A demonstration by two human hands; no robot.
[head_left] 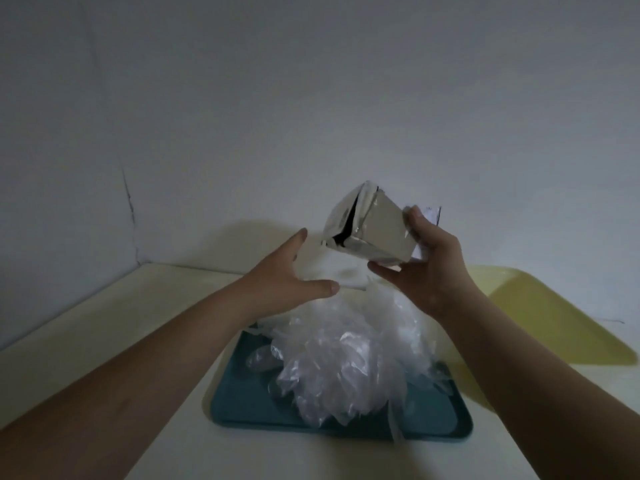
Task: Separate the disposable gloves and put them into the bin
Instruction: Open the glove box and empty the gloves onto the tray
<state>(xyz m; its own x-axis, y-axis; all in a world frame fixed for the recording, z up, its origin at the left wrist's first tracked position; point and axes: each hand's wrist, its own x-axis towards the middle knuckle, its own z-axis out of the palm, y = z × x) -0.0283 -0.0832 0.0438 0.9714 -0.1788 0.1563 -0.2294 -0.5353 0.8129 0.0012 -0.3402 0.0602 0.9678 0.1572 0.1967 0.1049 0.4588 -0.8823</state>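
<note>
A heap of clear disposable plastic gloves (349, 358) lies on a teal tray (242, 400) in front of me. My right hand (426, 268) grips a grey cardboard box (370, 233), tilted in the air above the heap with its torn end facing left and down. A wad of gloves (343, 275) hangs blurred below the box's opening. My left hand (294, 275) is raised beside the box, fingers spread and thumb out, holding nothing.
A pale yellow tray (554, 317) lies on the white table (104, 334) at the right, behind my right arm. A white wall (311, 98) closes the back and meets a side wall at the left corner.
</note>
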